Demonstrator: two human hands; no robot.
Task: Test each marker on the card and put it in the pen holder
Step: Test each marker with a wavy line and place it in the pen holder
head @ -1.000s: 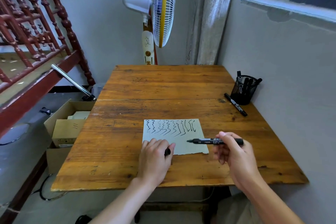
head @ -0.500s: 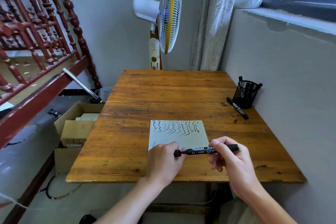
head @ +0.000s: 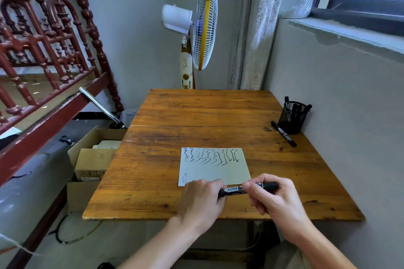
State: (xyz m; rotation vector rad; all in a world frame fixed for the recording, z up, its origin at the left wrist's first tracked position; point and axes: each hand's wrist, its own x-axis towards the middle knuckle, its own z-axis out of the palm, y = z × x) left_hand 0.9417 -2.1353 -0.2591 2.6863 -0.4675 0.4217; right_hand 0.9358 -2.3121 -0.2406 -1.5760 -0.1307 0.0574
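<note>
A pale card (head: pixel 215 167) with several black squiggles along its top lies on the wooden table (head: pixel 196 113). Just in front of the card, both hands hold one black marker (head: pixel 234 190) level. My right hand (head: pixel 275 199) grips its barrel. My left hand (head: pixel 202 200) is closed around its left end, where the cap sits; the cap itself is hidden in the fist. A black mesh pen holder (head: pixel 291 119) with several markers stands at the far right by the wall. Another black marker (head: pixel 283 134) lies on the table beside the holder.
The wall runs close along the table's right edge. A standing fan (head: pixel 204 26) is behind the table. Open cardboard boxes (head: pixel 94 155) sit on the floor at the left, below a red wooden bed frame (head: pixel 43 54).
The marker's tip has come left off the card and into my left fist, which held the cap. Both hands have drawn together at the card's near edge.
</note>
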